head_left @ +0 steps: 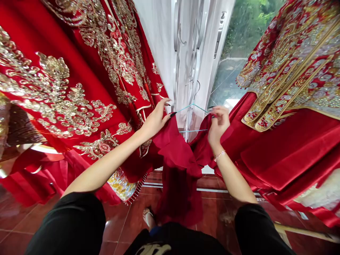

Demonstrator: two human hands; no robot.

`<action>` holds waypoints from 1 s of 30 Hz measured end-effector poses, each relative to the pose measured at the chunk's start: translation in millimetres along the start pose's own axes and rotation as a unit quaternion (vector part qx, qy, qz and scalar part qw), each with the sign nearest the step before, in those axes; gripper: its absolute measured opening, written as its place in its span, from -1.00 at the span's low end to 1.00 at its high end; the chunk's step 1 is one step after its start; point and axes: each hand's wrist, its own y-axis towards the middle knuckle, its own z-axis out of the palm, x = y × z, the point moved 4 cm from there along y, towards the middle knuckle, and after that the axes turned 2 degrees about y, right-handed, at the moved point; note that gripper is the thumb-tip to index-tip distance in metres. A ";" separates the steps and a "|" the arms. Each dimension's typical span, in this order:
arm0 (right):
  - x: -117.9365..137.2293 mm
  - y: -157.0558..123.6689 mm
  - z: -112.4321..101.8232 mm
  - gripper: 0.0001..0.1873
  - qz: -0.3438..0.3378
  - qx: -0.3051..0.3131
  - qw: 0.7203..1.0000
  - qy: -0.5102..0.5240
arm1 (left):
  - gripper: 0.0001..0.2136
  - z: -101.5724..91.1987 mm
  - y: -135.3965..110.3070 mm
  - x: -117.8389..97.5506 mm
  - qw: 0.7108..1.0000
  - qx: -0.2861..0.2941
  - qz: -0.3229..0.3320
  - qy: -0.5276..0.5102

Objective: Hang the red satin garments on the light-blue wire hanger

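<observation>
The fingers (pixel 162 106) of the left hand (pixel 155 120) stand loosely extended and slightly parted, with the dark-nailed tip (pixel 173 114) right at the left end of a pale blue hanger (pixel 192 106); the palm side lies against the top edge of a plain red garment (pixel 177 156), but whether they have a firm grip cannot be told. The fingers (pixel 220 111) of the right hand (pixel 218 125) are curled downward and close together over the garment's other shoulder, near the hanger's right end, and appear to pinch the cloth there. The hanger sits between the hands, tilted slightly, its hook (pixel 196 88) rising towards a white curtain (pixel 159 39), and the garment falls in loose folds from the hands towards the floor. A thin bracelet (pixel 219 155) circles the right wrist. To the left hangs a red robe (pixel 53 95) with dense gold embroidery, and to the right hangs another red robe (pixel 292 88) with gold and silver embroidery. Beyond the hanger is a white door (pixel 202 42) with a metal handle (pixel 219 35), and greenery (pixel 247 24) shows outside. Below lie red floor tiles (pixel 212 187), a sandal (pixel 147 216) and the person's black clothing (pixel 66 226).
</observation>
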 end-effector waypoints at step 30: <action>-32.5 59.3 -27.8 -0.56 0.066 0.252 0.956 -0.138 | -0.58 183.7 81.9 -82.3 0.988 0.150 0.032 0.004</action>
